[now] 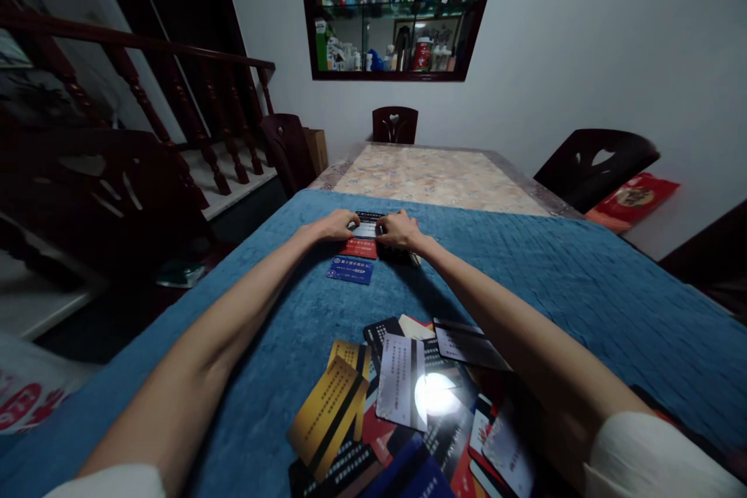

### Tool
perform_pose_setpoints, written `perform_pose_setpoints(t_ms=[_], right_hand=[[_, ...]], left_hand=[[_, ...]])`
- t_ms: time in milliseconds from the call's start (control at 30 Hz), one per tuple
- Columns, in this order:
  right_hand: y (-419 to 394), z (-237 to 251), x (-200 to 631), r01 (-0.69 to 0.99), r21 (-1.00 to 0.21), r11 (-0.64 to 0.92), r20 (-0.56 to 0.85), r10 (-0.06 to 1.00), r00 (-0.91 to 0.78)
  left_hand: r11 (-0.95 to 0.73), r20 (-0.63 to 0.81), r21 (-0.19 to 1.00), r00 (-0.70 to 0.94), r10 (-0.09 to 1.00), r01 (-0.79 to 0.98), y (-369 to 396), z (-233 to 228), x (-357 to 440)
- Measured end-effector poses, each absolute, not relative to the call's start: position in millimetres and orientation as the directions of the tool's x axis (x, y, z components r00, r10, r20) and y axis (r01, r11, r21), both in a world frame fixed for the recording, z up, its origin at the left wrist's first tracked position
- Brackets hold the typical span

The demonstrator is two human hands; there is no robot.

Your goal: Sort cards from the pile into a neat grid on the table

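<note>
My left hand (338,225) is closed at the left edge of a silver-white card (366,229). At that card's right edge, the fingers of my right hand (400,230) are closed on it too. A black card (369,215) shows just beyond it. On the near side a red card (359,250) lies flat, partly covered, and a blue card (350,271) with white print lies nearest to me in this column. Below my right hand sits a dark stack of cards (402,256), mostly hidden by the hand and its shadow.
A loose pile holds several cards, among them a gold card (327,412) and a silver card (397,381), close to my body. A blue cloth (560,311) covers the near table (432,175). Chairs (595,163) stand around it, with a railing (175,93) at left.
</note>
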State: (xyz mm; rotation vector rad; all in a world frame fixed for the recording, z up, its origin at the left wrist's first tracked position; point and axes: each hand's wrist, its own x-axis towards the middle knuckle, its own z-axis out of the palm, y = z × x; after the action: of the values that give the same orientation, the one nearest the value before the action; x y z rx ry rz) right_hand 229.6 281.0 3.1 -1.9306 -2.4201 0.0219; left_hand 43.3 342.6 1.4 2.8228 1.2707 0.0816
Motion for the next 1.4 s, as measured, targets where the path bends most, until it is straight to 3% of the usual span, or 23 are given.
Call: perform_pose_setpoints(t_ms=[800,1400], right_hand=[[271,9,228,0.967,0.013,0.255,0.046,0.966,-0.255],[227,14,236,0.94,-0.01,0.341,0.177,0.926,-0.334]], left_hand=[[-0.673,0.116,0.088,0.663,0.74,0.735,343,-6,44],[-0.683,0.335,0.126,0.617,0.712,0.719,281,-1,23]])
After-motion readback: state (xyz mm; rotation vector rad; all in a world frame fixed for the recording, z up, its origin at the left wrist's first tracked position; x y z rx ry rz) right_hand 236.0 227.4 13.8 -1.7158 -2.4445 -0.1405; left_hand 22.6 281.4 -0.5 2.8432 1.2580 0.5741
